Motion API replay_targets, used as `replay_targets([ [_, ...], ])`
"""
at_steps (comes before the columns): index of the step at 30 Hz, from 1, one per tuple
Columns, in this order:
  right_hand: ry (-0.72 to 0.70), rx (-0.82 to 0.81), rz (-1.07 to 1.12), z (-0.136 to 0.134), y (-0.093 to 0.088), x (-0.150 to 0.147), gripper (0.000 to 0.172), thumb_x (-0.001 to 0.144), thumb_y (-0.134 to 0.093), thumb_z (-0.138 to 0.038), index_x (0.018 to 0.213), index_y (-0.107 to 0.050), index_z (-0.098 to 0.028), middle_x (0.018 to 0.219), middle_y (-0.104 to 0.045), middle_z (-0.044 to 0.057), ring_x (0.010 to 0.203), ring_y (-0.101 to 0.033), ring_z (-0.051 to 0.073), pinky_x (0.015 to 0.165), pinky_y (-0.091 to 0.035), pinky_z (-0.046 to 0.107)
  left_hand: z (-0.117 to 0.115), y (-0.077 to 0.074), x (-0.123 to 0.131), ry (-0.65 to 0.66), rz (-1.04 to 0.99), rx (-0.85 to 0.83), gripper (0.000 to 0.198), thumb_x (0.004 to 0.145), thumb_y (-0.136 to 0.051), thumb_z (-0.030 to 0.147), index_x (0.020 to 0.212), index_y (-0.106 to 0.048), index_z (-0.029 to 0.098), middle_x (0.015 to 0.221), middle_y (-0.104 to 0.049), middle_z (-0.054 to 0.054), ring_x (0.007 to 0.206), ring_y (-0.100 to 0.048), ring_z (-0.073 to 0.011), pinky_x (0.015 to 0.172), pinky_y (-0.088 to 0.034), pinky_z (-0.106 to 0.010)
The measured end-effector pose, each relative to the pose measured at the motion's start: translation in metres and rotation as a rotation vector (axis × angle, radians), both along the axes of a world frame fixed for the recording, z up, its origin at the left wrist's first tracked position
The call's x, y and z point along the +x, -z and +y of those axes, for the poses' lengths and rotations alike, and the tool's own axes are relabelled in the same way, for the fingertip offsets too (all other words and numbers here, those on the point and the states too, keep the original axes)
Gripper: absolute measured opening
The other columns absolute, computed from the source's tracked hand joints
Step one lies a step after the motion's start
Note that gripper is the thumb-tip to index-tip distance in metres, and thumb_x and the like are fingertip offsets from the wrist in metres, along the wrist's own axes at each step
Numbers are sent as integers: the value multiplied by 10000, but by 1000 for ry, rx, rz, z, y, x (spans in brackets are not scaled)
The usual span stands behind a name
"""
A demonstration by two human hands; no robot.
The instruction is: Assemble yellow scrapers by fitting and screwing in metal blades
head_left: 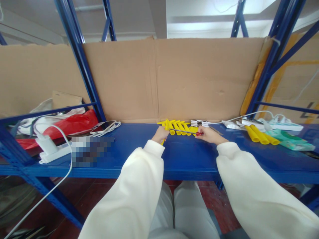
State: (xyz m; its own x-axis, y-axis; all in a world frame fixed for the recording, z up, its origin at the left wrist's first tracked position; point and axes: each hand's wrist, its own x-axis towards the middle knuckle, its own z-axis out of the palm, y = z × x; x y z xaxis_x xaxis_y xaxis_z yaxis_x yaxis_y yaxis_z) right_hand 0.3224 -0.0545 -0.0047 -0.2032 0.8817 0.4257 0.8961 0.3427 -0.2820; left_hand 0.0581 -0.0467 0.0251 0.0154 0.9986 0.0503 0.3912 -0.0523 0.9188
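My left hand (160,134) is closed round a yellow plastic piece (166,124), part of which sticks up above the fingers and part below them. My right hand (206,134) grips the red handle of a screwdriver (199,133). Its thin metal shaft points left, and the tip reaches the yellow piece by my left hand. Just behind the shaft, several yellow tubular parts (183,127) lie in a row on the blue shelf (189,156).
Small white-and-black boxes (199,123) stand behind the row. Yellow tubes (260,134) and a green packet (290,139) lie at the right. A white power strip (56,153), cables and a red bag (72,124) are at the left. Cardboard (174,79) closes the back.
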Motion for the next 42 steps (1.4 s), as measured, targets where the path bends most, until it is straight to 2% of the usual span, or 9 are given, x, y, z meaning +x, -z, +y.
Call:
replay_targets([
  [7,-77,-60,-20,-9,-8,-3,234,847,-557,-409,711,-562,-218,704,-677,45,650,-592,187,627,-414,295,-1,-2,0,-14,6,-1,263,796,-606,-6,611,-521,160,420,-406,81,359,-371,-56,383,-272,-172],
  [13,16,-21,2,-2,-2,-2,193,750,-693,-359,834,-571,-235,764,-699,22,666,-616,186,626,-443,279,-2,-2,1,-23,15,-4,265,805,-601,-7,615,-521,159,404,-398,77,356,-382,-67,386,-276,-186],
  [16,69,6,-14,-1,-1,0,177,754,-693,-324,820,-550,-243,734,-687,7,631,-597,169,596,-424,262,-2,-2,1,-25,24,-5,234,815,-600,11,635,-548,151,401,-395,71,367,-404,-81,400,-297,-193],
  [21,19,-23,-48,-6,-6,-1,151,786,-660,-324,737,-558,-225,749,-694,38,676,-611,185,634,-428,283,-1,-2,1,-13,27,-1,204,814,-594,10,656,-578,139,400,-393,71,375,-410,-83,419,-317,-192],
  [26,-24,-46,-30,-11,-10,-3,139,836,-606,-338,765,-606,-219,787,-720,56,709,-638,199,658,-445,296,2,0,0,-19,24,-2,217,809,-584,-5,655,-558,145,414,-402,73,373,-405,-81,419,-306,-193],
  [30,7,-45,-12,-10,-10,-4,136,780,-676,-324,784,-582,-226,802,-724,44,719,-648,196,648,-454,282,4,2,0,-15,15,-14,224,810,-596,-5,648,-556,144,408,-398,75,369,-391,-76,416,-289,-191],
  [35,78,-7,-25,-7,-8,-2,184,743,-707,-319,769,-545,-236,747,-707,19,635,-609,168,580,-422,259,3,2,1,-7,-3,-18,190,815,-618,12,678,-581,139,418,-408,78,369,-383,-69,416,-283,-184],
  [42,-56,-11,-48,-8,-8,1,178,820,-622,-384,737,-603,-228,773,-727,45,698,-631,192,610,-441,282,2,1,0,-15,18,-8,182,809,-596,10,683,-591,140,405,-390,73,378,-404,-87,422,-303,-196],
])
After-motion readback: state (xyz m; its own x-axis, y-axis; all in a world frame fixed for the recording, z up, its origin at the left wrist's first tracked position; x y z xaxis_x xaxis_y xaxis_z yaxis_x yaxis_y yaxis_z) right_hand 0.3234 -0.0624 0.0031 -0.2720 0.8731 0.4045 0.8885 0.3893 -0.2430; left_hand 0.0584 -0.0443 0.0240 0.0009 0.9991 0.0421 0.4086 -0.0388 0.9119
